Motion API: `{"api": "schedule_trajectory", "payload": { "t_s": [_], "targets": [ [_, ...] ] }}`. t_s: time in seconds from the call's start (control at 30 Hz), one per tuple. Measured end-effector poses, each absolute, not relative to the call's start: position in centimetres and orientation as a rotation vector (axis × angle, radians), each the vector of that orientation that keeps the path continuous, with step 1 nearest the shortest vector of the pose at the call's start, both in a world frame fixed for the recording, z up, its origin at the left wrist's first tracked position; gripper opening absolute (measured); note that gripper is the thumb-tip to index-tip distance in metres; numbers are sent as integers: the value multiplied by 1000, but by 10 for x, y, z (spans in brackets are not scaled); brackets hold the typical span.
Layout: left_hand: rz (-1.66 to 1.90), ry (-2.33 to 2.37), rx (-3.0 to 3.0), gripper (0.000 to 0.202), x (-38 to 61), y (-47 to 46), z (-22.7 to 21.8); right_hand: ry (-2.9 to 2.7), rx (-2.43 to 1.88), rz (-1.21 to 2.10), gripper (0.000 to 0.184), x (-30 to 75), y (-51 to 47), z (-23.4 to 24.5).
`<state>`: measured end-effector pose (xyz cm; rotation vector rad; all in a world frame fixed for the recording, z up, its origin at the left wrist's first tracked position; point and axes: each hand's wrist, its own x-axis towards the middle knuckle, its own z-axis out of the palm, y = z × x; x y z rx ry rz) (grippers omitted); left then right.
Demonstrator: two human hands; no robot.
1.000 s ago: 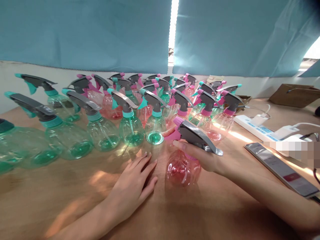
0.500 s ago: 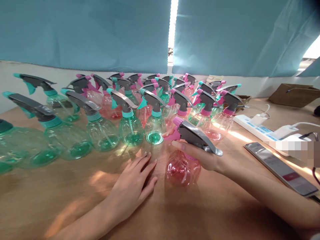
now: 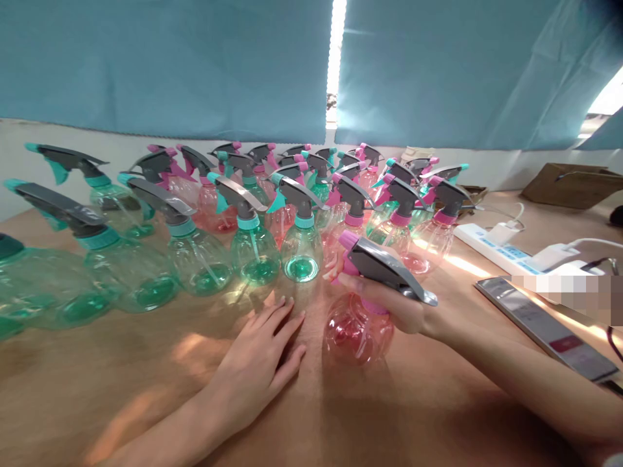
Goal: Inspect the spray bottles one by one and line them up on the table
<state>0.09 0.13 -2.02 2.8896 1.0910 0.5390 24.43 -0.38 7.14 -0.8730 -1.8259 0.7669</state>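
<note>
A clear pink spray bottle (image 3: 357, 331) with a grey and pink trigger head is in my right hand (image 3: 389, 301), whose fingers wrap round its neck and trigger. The bottle leans slightly; I cannot tell whether its base touches the table. To its left my left hand (image 3: 263, 347) lies flat on the brown table (image 3: 195, 376), fingers spread, holding nothing. Just beyond my left fingertips stands a green spray bottle (image 3: 302, 253) with a turquoise collar, and another green spray bottle (image 3: 256, 256) is beside it.
Several more green and pink spray bottles stand in rows behind, up to the wall under a blue curtain (image 3: 170, 71). At right are a white power strip (image 3: 496, 250) with plugged-in chargers, a phone (image 3: 545, 327) and a brown cardboard box (image 3: 569, 185).
My right hand and the pink spray bottle have shifted very slightly to the right, and the fingers at the trigger have drawn in a little. My left hand stays put.
</note>
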Motion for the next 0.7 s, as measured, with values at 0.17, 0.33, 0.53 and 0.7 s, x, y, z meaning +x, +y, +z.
{"api": "schedule_trajectory", "payload": {
  "t_s": [0.17, 0.33, 0.53, 0.7],
  "targets": [
    [530, 1082, 2899, 44, 2, 2, -21, -1835, -880, 795, 27, 245, -3, 72],
    [538, 1083, 2901, 44, 1, 2, -20, -1830, -846, 766, 29, 243, -4, 75],
    [540, 1077, 2904, 43, 1, 2, -19, -1772, -881, 864, 15, 240, -7, 76],
    [510, 1064, 2910, 44, 2, 2, -18, -1738, -898, 865, 8, 238, -6, 75]
  ]
}}
